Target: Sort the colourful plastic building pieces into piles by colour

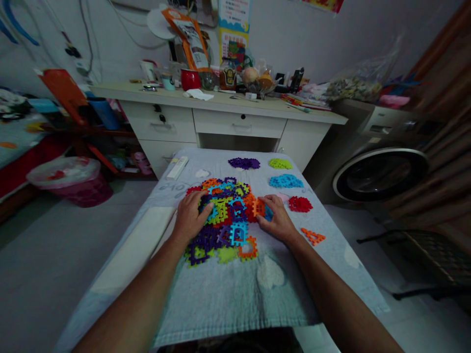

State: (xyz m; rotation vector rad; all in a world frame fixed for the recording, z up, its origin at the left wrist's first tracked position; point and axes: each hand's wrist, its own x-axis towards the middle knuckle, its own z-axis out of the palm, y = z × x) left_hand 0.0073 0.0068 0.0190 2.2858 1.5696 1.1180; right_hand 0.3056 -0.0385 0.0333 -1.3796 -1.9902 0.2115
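Observation:
A mixed heap of plastic interlocking building pieces [221, 235] in purple, red, lime, blue and orange covers the middle of the cloth-covered table. My left hand [192, 215] rests against the heap's left side, its thumb spread from the fingers. At the heap's right edge, my right hand [275, 218] grips an orange window-patterned piece [258, 207] between thumb and fingers. Sorted groups lie beyond and right of the heap: purple pieces [244, 163], lime pieces [280, 163], blue pieces [286, 181], red pieces [300, 204] and orange triangular pieces [312, 236].
A white remote-like bar [177, 168] lies at the table's far left corner. Behind stands a white desk [239, 122] with jars and bags on it. A washing machine [368, 147] is at the right, and a pink waste bin [73, 181] at the left.

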